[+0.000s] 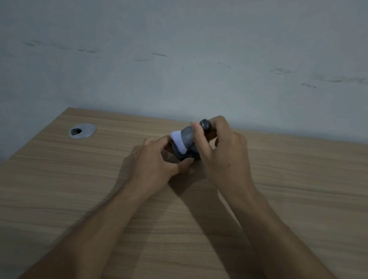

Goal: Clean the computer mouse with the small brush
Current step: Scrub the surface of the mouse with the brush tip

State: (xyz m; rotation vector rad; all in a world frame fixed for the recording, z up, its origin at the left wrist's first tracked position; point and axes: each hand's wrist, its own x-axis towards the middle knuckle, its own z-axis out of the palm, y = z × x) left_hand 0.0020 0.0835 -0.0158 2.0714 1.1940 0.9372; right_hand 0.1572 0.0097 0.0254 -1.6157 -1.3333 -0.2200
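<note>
A dark computer mouse rests on the wooden desk near its far edge, mostly hidden by my hands. My left hand holds the mouse from the left, thumb against its near side. My right hand grips a small brush with a dark grey body and rounded dark handle end. Its white bristles point down-left onto the top of the mouse. The picture is a little blurred around the brush.
A round metal cable grommet is set into the desk at the far left. A pale wall rises right behind the desk's far edge. The desk's left edge runs diagonally down to the lower left.
</note>
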